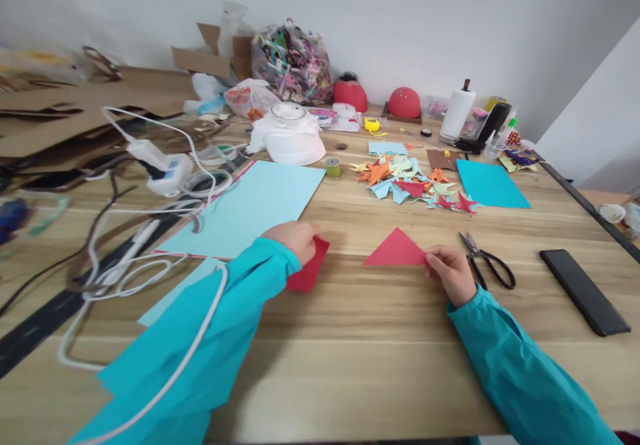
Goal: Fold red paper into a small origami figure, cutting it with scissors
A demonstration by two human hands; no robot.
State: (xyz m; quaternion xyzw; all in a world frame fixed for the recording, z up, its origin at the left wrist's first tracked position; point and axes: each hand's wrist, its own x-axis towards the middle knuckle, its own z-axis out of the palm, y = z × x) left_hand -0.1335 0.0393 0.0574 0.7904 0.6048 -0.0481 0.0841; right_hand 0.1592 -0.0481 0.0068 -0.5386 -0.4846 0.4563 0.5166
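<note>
A wood-grain table spreads beneath a pale blue sheet at left and, farther back, a heap of folded paper figures. Black-handled scissors lie just right of the right hand, thumb and fingers pinched on the right corner of a red triangle of paper, mid-table. The left hand, blurred, has its fingers closed on another red piece.

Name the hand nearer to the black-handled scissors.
Right. The right hand is just left of the scissors, pinching a corner of the red paper triangle; the left hand is farther off, past the triangle's other end, holding another red piece.
</note>
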